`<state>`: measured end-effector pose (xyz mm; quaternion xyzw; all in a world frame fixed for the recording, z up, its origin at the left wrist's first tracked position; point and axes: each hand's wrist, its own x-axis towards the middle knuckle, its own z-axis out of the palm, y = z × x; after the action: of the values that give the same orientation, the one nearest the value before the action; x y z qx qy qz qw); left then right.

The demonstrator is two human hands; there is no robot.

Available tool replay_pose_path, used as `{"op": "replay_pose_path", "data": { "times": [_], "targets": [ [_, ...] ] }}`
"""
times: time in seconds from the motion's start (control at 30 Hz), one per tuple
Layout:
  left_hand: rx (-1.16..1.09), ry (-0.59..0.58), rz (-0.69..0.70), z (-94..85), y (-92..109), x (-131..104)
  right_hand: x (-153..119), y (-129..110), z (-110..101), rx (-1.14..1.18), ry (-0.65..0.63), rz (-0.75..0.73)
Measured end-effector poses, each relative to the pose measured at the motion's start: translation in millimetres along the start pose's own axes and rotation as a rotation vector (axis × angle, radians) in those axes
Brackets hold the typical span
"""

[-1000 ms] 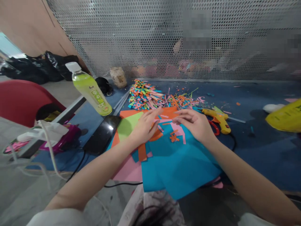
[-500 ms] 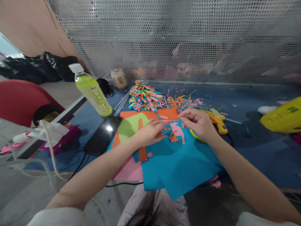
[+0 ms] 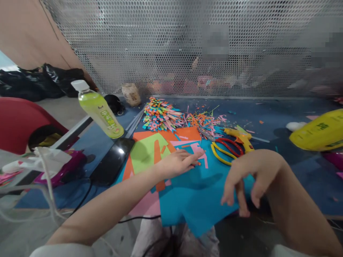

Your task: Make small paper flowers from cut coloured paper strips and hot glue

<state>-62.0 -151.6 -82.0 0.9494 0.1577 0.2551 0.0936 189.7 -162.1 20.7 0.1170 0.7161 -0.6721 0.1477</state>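
Observation:
My left hand [image 3: 182,162] lies low over a stack of coloured paper, its fingers stretched to the right. Under its fingertips are a pink paper scrap [image 3: 205,162] and a sheet of blue paper [image 3: 198,200]; a bit of orange shows at the fingertips. My right hand [image 3: 250,176] hangs in the air above the blue sheet's right edge, fingers pointing down and apart, with nothing visible in it. Beyond it lie scissors [image 3: 235,145] with one red and one yellow handle, and a yellow glue gun [image 3: 245,139]. An orange strip [image 3: 157,153] rests on light green paper [image 3: 140,153].
A pile of folded paper strips [image 3: 162,116] and tangled shreds [image 3: 205,121] sit at the back, before a perforated metal panel [image 3: 187,43]. A drink bottle [image 3: 100,112] and a phone [image 3: 114,159] stand left. A yellow bottle [image 3: 318,132] lies right.
My right hand has moved away from the left hand, toward me and to the right, uncovering the scissors. My left hand has come down slightly, over the orange cut pieces.

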Motion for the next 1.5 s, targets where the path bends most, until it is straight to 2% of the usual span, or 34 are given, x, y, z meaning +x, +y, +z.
{"op": "replay_pose_path", "data": {
  "times": [0.07, 0.13, 0.27, 0.3, 0.37, 0.47, 0.7, 0.93, 1.17, 1.3, 1.5],
  "targets": [
    [-0.044, 0.016, -0.035, -2.3, 4, 0, 6, 8, -5, 0.059, 0.058, -0.023],
    [-0.168, 0.051, -0.136, -6.4, 9, 1, 14, 15, -11, 0.062, 0.297, -0.032],
    [-0.593, 0.289, -0.525, -11.8, 16, 4, 30, 29, -20, -0.013, 0.849, -0.156],
    [-0.71, 0.354, -0.621, -11.8, 15, 5, 34, 32, -21, -0.055, 0.942, -0.172],
    [-0.918, 0.459, -0.757, -10.8, 12, 7, 40, 37, -20, -0.155, 1.03, -0.147],
    [-1.098, 0.532, -0.826, -9.6, 7, 10, 49, 41, -18, -0.25, 1.031, -0.076],
    [-1.178, 0.558, -0.827, -13.0, 9, 13, 61, 43, -14, -0.332, 1.079, -0.024],
    [-1.257, 0.468, -0.83, -8.0, 8, 16, 63, 40, -13, -0.234, 1.094, -0.084],
    [-1.172, 0.496, -0.826, -11.9, 10, 15, 66, 40, -12, -0.223, 1.124, -0.085],
    [-1.133, 0.502, -0.807, -11.4, 10, 14, 70, 38, -10, -0.21, 1.193, -0.088],
    [-0.88, 0.398, -0.723, -21.5, 7, 8, 69, 39, -11, -0.237, 1.253, -0.12]
  ]
}}
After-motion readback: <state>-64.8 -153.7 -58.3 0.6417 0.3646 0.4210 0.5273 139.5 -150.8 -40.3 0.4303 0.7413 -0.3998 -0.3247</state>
